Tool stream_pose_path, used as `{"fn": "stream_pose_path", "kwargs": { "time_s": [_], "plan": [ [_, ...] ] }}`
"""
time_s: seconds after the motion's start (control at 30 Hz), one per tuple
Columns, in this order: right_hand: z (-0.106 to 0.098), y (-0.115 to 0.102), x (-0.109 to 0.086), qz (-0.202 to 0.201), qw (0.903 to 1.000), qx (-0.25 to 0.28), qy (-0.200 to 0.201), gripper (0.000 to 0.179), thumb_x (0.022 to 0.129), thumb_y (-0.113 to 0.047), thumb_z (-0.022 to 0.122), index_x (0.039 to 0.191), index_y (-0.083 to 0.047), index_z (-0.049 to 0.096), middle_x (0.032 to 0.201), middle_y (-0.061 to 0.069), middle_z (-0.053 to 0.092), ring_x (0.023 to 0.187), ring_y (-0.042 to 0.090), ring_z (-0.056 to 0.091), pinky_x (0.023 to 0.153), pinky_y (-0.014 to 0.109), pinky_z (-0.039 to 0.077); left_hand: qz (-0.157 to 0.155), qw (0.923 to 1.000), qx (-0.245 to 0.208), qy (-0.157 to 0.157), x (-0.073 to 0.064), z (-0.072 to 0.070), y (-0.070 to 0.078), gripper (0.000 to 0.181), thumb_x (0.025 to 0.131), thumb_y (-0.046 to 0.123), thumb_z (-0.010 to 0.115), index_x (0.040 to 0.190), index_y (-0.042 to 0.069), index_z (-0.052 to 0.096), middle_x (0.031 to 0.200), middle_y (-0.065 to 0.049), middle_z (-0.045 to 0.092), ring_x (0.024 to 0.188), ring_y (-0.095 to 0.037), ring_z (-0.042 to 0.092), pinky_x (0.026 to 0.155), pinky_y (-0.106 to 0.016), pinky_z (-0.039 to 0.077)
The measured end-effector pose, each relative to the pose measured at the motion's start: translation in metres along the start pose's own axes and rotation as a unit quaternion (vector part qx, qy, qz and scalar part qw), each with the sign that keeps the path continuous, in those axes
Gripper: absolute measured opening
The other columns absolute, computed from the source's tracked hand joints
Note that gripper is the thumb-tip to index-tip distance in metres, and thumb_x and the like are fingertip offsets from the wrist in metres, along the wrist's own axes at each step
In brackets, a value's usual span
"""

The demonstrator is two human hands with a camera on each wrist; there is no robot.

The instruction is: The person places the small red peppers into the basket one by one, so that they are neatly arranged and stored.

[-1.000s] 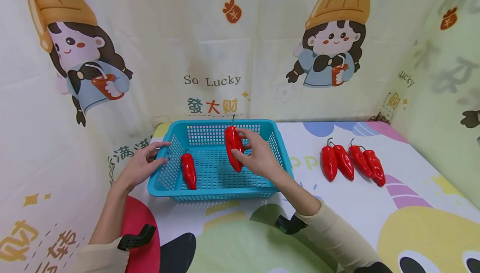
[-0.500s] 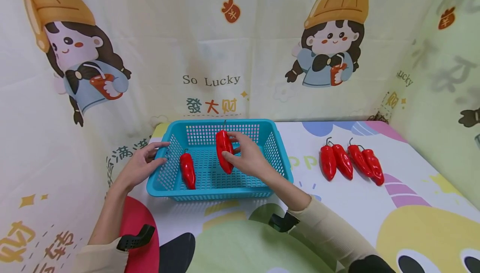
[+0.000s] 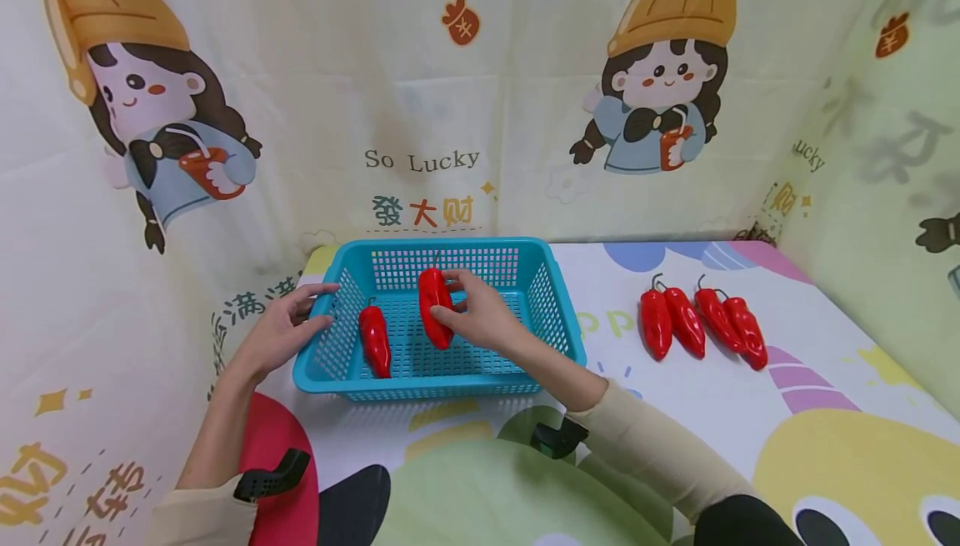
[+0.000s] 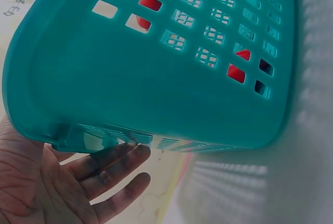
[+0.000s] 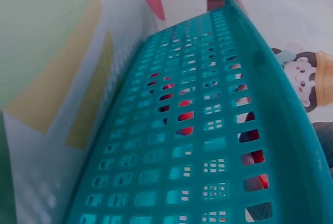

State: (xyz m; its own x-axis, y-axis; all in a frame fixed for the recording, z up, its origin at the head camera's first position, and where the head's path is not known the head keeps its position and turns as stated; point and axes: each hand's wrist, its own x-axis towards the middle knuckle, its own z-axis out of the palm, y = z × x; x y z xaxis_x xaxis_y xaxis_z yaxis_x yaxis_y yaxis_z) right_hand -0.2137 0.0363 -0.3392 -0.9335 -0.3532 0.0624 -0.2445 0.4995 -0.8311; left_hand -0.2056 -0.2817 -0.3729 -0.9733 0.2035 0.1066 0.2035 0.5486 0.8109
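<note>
My right hand [image 3: 486,313] holds a glossy red pepper [image 3: 433,313] between thumb and fingers, stem up and slightly tilted, inside the blue basket [image 3: 457,383]. Left of it a second red pepper [image 3: 375,342] lies on the basket floor. At the basket's left rim rests my left hand [image 3: 279,331], fingertips and thumb against the edge. The left wrist view shows its fingers [image 4: 117,174] fairly straight beside the basket wall. Through the basket's holes in the right wrist view, bits of red show; the rim and wall hide most of the right hand there.
Several red peppers [image 3: 701,321] lie in a row on the patterned tablecloth [image 3: 615,396] right of the basket. Behind the table hangs a printed curtain [image 3: 525,112], close to the basket's back edge, and more printed cloth borders both sides.
My right hand has moved left and slightly down inside the basket with the pepper, closer to the one lying there. The left hand stays at the rim.
</note>
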Motion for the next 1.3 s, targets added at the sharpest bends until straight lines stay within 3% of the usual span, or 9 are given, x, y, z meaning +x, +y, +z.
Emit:
{"fn": "stream_pose_path", "kwargs": {
  "time_s": [0.43, 0.7, 1.3],
  "plan": [
    [0.011, 0.003, 0.007, 0.066, 0.9954, 0.056, -0.041, 0.061, 0.095, -0.016, 0.072, 0.148, -0.004, 0.044, 0.137, 0.018, 0.056, 0.106, 0.031, 0.065, 0.084, 0.046, 0.061, 0.001, 1.0000, 0.003, 0.001, 0.002, 0.001, 0.000, 0.062, 0.099, 0.012, 0.065, 0.155, 0.005, 0.041, 0.145, -0.031, 0.049, 0.120, -0.048, 0.059, 0.082, -0.040, 0.062],
    [0.020, 0.007, 0.014, 0.086, 0.9950, 0.017, -0.048, 0.057, 0.095, -0.016, 0.072, 0.145, -0.005, 0.046, 0.136, 0.018, 0.057, 0.110, 0.030, 0.062, 0.080, 0.037, 0.062, -0.002, 1.0000, 0.004, 0.002, 0.000, 0.001, 0.001, 0.061, 0.099, 0.013, 0.065, 0.155, 0.005, 0.040, 0.145, -0.032, 0.049, 0.120, -0.049, 0.058, 0.082, -0.039, 0.062],
    [0.036, 0.011, 0.027, 0.102, 0.9925, -0.020, -0.064, 0.055, 0.097, -0.017, 0.070, 0.144, -0.002, 0.047, 0.124, 0.016, 0.061, 0.101, 0.026, 0.062, 0.079, 0.034, 0.060, -0.001, 0.9999, 0.011, 0.010, 0.001, 0.003, 0.002, 0.061, 0.098, 0.011, 0.065, 0.154, 0.004, 0.041, 0.141, -0.032, 0.053, 0.116, -0.047, 0.061, 0.080, -0.036, 0.062]
  ]
}}
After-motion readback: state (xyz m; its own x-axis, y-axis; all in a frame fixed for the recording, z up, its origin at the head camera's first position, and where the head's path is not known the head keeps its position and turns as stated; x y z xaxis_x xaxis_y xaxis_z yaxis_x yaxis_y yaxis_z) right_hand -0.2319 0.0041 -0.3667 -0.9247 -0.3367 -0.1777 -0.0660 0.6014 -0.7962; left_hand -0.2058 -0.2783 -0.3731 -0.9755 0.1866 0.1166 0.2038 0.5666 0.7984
